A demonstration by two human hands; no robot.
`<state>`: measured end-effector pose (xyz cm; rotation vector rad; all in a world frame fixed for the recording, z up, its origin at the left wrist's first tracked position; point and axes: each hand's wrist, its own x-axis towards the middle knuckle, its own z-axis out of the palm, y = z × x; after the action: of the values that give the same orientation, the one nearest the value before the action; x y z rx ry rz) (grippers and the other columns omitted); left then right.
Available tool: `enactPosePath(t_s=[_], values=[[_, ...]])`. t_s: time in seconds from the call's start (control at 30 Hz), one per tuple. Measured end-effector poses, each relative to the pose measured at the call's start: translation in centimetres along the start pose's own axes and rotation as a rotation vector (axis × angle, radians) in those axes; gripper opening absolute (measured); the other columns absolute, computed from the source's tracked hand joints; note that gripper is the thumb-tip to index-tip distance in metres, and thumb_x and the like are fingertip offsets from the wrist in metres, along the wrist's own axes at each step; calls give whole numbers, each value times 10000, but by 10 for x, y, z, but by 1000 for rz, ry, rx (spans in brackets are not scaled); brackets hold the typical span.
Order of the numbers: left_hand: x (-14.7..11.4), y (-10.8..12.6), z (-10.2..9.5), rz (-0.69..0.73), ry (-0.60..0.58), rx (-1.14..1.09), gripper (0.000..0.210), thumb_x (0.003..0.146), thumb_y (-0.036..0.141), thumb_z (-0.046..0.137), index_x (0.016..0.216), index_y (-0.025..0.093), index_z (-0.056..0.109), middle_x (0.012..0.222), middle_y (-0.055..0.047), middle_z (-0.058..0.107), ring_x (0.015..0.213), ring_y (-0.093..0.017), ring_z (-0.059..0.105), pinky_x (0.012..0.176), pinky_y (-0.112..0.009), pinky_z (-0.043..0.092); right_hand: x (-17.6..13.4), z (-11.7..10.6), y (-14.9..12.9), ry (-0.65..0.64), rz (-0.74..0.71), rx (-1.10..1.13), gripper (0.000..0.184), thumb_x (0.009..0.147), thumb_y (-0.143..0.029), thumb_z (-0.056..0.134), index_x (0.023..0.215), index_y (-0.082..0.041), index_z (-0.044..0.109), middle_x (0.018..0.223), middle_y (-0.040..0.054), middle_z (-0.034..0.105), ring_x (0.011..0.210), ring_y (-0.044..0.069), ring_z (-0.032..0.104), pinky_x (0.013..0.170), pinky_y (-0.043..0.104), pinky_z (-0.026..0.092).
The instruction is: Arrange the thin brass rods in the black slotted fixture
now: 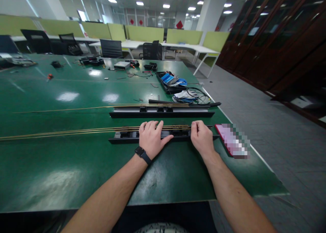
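Near the table's front edge lies a long black channel (175,138), with dark fittings inside and several thin gold rods (96,131) along it, running far out to the left. My left hand (150,138) rests across the channel and rods, fingers stretched and thumb apart. At the rods' right end, my right hand (202,136) is closed in a pinch; what sits between its fingertips is hidden. A thin dark piece shows just past its knuckles. Behind lies a second black channel (163,114), also with gold rods over it.
Right of my hands is a red-edged flat item (230,141), partly blurred out. Farther back are a black tray (164,83) with blue items, gloves (185,96), a looped black cable (203,99) and a black strip (216,104). The table's right edge (259,165) drops to the floor.
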<state>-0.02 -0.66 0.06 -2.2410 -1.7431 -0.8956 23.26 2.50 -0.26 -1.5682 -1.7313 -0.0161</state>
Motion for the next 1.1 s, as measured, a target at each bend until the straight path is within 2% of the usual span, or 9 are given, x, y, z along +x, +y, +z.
enactPosePath(t_s=[0.17, 0.3, 0.4, 0.6, 0.77, 0.97, 1.1], values=[[0, 0, 1, -1, -1, 0, 621, 885, 649, 695, 1342, 228, 669, 1280, -141, 707, 1217, -339, 608, 1123, -524, 346, -2, -1, -3, -55, -37, 86, 272, 1037, -383, 381, 1066, -214, 591, 976, 97, 719, 883, 235, 668, 830, 362, 480], [0, -1, 1, 0, 4, 1, 628, 886, 654, 691, 1338, 218, 668, 1273, -143, 708, 1217, -340, 609, 1123, -523, 347, -3, 1, -1, -103, -78, 127, 263, 1027, -356, 389, 1125, -206, 582, 1022, 106, 721, 872, 232, 677, 827, 370, 500], [-1, -1, 1, 5, 3, 4, 629, 890, 650, 692, 1340, 212, 663, 1277, -137, 709, 1215, -331, 612, 1124, -519, 346, -2, 2, 1, -92, -89, 147, 272, 1020, -360, 397, 1155, -201, 571, 1035, 117, 724, 890, 243, 686, 831, 381, 509], [-1, -1, 1, 4, 2, 4, 637, 878, 649, 708, 1343, 216, 661, 1274, -133, 710, 1214, -326, 614, 1115, -517, 350, -1, -1, 3, -18, -21, 163, 237, 981, -351, 464, 1134, -201, 565, 829, 61, 687, 787, 234, 672, 791, 365, 509], [-1, -1, 1, 4, 4, 6, 632, 882, 649, 701, 1338, 213, 665, 1275, -131, 710, 1206, -323, 614, 1115, -519, 349, -2, -1, 1, -74, -41, 207, 227, 967, -358, 502, 1128, -210, 563, 817, 34, 680, 728, 199, 652, 745, 329, 491], [-1, -1, 2, 7, 11, 3, 631, 884, 652, 696, 1332, 207, 670, 1267, -140, 709, 1204, -331, 614, 1111, -521, 352, -1, -5, -4, -62, 34, 216, 222, 962, -389, 531, 1095, -215, 564, 745, 9, 661, 670, 182, 631, 700, 308, 465], [0, -1, 1, 6, 11, 2, 624, 885, 650, 695, 1334, 218, 671, 1262, -137, 712, 1195, -330, 615, 1108, -518, 355, -2, -4, -4, -82, 27, 231, 224, 966, -403, 528, 1087, -218, 563, 751, 8, 665, 665, 177, 629, 699, 308, 463]])
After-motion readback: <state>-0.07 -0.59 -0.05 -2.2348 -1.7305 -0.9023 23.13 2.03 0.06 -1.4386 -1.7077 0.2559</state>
